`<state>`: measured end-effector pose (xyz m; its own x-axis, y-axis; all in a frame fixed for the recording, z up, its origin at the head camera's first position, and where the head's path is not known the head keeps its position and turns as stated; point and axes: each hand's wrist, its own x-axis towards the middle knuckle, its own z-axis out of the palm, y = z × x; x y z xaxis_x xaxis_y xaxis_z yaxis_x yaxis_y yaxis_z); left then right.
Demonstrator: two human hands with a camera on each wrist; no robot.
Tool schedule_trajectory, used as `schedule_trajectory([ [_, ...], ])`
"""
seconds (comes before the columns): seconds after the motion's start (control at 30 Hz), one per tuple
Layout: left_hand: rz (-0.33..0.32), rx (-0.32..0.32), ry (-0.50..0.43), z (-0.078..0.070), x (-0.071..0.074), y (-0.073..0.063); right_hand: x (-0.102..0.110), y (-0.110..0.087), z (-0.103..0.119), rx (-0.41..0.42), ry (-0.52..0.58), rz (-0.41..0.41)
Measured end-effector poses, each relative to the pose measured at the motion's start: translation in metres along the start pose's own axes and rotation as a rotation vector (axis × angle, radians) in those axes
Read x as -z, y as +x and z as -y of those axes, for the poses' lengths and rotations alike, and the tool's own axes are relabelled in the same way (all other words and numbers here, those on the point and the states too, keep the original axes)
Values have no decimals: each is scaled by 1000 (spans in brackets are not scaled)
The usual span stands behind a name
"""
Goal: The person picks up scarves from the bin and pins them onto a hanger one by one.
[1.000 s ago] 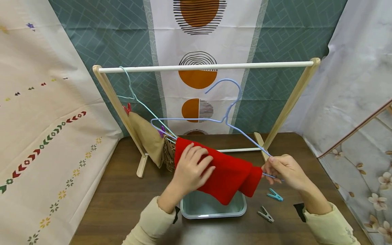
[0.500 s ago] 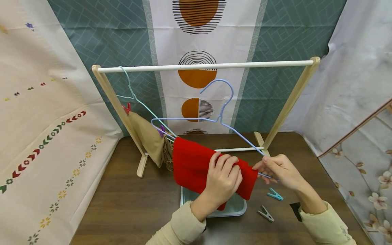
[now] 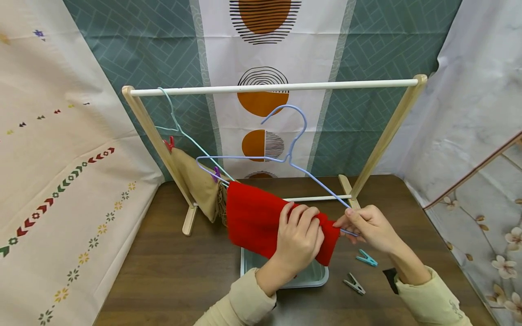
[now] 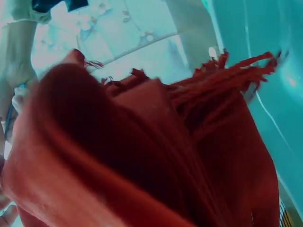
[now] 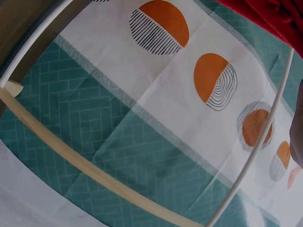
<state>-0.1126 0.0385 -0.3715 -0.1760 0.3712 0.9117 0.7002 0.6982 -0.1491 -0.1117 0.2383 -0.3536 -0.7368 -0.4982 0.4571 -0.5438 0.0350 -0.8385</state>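
A red fringed scarf hangs folded over the lower bar of a periwinkle hanger, its hook up and in front of the rack. With fingers curled over the top fold, my left hand grips the scarf near its right end. My right hand pinches the hanger at its right corner, fingertips right at the scarf's edge. Loose fringe shows on the scarf in the left wrist view. In the right wrist view, only a sliver of the right hand appears at the edge.
A wooden rack with a white top rail stands behind. At its left, a mint hanger carries a tan fringed cloth with red and purple clothespins. A grey-green tray sits below the scarf. Teal and grey clothespins lie right.
My left hand has moved right along the scarf, from its left part to near its right end, and now grips it. The hanger and scarf have shifted slightly left with my right hand.
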Motion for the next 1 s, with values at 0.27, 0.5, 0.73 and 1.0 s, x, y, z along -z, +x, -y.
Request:
schedule_trajectory([
  [0.27,-41,-1,-40,-2,0,7,-5,4,2,-28,-17,-14],
  [0.5,-47,-38,-14,-9,-4,5,-10,5,0,4,27,-32],
  [0.73,4,-12,-92,-6,-2,-2,-11,5,-1,9,22,-49],
  [1.0,-71,81,-205,33,11,-17,-6,1,-2,30,72,-34],
])
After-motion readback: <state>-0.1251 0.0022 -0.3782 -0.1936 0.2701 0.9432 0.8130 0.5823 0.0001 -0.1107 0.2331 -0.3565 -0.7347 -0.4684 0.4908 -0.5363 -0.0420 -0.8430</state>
